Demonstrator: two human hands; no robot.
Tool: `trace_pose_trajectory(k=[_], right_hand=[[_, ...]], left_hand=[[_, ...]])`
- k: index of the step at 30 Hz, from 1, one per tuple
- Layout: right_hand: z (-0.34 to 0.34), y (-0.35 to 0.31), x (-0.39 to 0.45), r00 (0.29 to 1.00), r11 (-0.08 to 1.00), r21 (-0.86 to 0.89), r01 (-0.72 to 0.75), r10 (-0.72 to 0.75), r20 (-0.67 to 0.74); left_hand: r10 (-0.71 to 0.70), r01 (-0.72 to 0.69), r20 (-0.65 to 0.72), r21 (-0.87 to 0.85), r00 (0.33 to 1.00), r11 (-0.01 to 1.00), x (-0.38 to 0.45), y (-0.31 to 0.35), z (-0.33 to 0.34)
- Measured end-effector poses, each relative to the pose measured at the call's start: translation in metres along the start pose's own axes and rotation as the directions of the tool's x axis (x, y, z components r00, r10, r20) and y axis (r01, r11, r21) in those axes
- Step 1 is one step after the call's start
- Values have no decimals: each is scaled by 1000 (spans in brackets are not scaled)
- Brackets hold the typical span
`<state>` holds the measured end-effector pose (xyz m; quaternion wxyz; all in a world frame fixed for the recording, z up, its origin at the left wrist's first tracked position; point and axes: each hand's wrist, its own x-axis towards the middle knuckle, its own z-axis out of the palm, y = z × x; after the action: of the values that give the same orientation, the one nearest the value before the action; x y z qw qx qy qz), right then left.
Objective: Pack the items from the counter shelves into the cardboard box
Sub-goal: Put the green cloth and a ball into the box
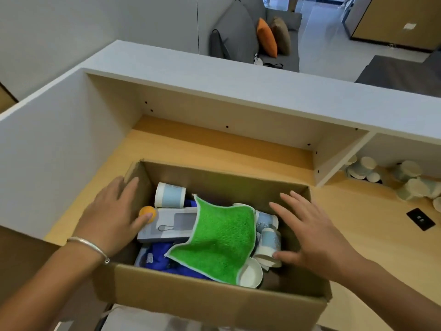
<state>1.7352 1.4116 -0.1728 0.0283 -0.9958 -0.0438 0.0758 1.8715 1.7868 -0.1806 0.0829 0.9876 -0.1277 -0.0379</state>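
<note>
Both hands hover flat and empty, fingers spread, over an open cardboard box (214, 304) on the wooden counter (370, 247): the left hand (112, 218), a silver bracelet (89, 247) on its wrist, at the left wall; the right hand (307, 235) over the right side. Inside lie a green cloth (219, 240), a grey packet (171, 223), an orange ball (148, 212), blue fabric (162, 259) and paper cups (170, 195). More cups (410, 182) stand in the shelf compartment (393, 149) at right.

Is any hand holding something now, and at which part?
Nothing is held. The left hand lies open on the cardboard box left rim; the right hand is open over the cups.
</note>
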Motion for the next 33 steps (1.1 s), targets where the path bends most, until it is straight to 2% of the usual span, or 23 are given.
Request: trace_pose_trajectory(k=[3, 8, 14, 20, 33], right_hand=[[8, 6, -3, 998, 998, -30, -54, 54, 17], [10, 24, -12, 994, 994, -24, -107, 108, 20], [8, 77, -45, 985, 985, -16, -172, 172, 9], [8, 154, -105, 977, 976, 38, -213, 213, -9], [11, 372, -259, 971, 967, 112, -229, 235, -38]], left_hand=[[-62, 63, 31, -43, 998, 997, 3, -2, 8], [-4, 4, -6, -47, 1000, 999, 3, 15, 15], [64, -64, 29, -7, 998, 998, -8, 71, 28], [123, -124, 64, 19, 990, 992, -21, 164, 44], [156, -159, 87, 30, 984, 987, -83, 420, 89]])
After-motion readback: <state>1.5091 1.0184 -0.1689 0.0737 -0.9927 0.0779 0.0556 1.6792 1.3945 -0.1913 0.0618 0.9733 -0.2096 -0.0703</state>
